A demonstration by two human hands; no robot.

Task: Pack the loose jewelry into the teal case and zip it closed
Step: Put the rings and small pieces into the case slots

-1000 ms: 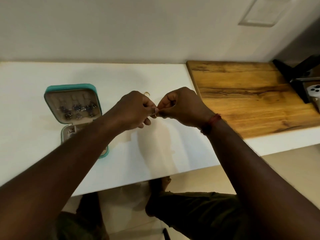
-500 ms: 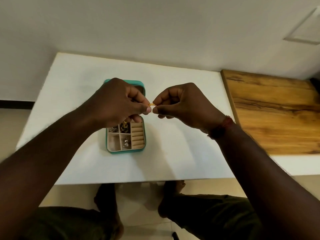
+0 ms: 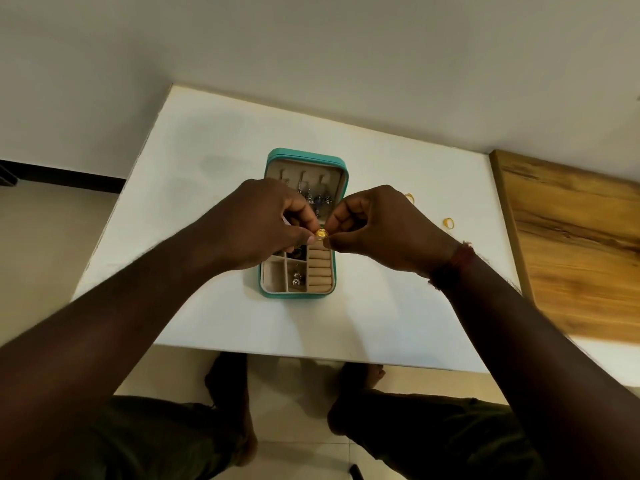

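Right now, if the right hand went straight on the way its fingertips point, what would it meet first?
The left hand, it seems: only the gold ring that both pinch separates the right hand from it, above the open teal case.

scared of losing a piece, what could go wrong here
The gold piece is only pinched between fingertips of the left hand and right hand above the open teal case; a slip could bounce it off the white table. Two gold rings lying by the right hand could get swept off.
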